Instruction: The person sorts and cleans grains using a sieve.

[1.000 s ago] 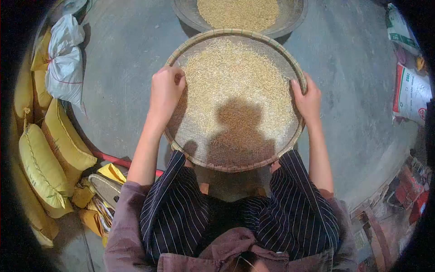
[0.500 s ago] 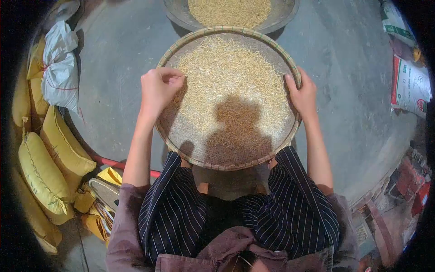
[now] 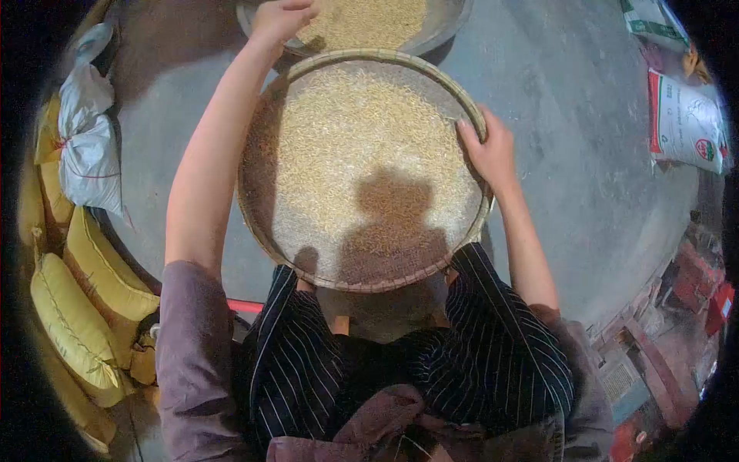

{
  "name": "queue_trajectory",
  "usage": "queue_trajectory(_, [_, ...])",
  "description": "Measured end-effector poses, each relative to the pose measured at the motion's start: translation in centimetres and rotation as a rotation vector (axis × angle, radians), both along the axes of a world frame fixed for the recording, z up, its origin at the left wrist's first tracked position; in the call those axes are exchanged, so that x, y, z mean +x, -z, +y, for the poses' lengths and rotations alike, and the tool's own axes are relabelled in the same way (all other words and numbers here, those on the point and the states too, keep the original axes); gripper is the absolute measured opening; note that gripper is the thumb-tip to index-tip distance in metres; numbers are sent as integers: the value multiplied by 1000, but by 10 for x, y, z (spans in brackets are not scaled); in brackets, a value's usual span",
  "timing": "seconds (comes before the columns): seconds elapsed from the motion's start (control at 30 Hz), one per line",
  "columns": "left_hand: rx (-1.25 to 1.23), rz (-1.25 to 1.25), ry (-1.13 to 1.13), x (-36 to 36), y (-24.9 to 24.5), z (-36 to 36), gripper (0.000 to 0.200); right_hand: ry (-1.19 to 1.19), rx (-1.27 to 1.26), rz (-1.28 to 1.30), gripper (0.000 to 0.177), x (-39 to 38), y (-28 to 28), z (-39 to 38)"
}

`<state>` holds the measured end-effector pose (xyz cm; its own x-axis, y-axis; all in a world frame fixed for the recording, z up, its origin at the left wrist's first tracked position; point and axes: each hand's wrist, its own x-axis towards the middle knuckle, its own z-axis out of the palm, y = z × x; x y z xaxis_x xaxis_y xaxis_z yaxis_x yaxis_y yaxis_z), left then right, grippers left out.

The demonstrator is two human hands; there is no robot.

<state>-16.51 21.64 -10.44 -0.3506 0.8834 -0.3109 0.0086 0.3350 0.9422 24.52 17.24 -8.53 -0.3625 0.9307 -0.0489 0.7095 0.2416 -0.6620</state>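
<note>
A round woven winnowing tray rests over my knees, spread with pale unhusked grain. My right hand grips its right rim, the thumb on the inner side and the other fingers behind the edge. My left hand is raised beyond the far left rim, over the left side of a wide metal basin that also holds grain. Its fingertips are drawn together in a pinch; whatever lies between them is too small to make out. The shadow of a head and shoulders falls across the near part of the tray.
Filled yellow sacks and a tied white sack line the left side. Printed white bags lie at the far right. Clutter with a reddish strip sits at the lower right. A red bar shows on the floor.
My left hand has moved from the tray's left side forward to above the basin. My right hand keeps its hold on the rim. The whole view has shifted slightly.
</note>
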Motion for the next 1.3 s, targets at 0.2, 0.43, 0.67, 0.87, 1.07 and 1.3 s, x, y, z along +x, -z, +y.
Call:
queue_trajectory(0.2, [-182, 751, -3, 31, -20, -29, 20, -18, 49, 4, 51, 5, 10, 1])
queue_trajectory(0.43, [-38, 440, -48, 33, -13, -36, 22, -26, 53, -6, 48, 1, 6, 2])
queue_trajectory(0.67, [-73, 754, -22, 50, -33, -44, 19, -26, 44, 30, 47, -1, 2, 1])
queue_trajectory(0.87, [-35, 843, -65, 49, -32, -45, 19, -17, 52, 39, 46, -2, 2, 1])
queue_trajectory(1.07, [404, 1091, 71, 57, -38, -56, 23, -1, 19, 0, 46, -4, -4, -1])
queue_trajectory(1.3, [503, 1288, 110, 50, -55, -125, 24, -14, 16, 14, 44, -2, -1, 1])
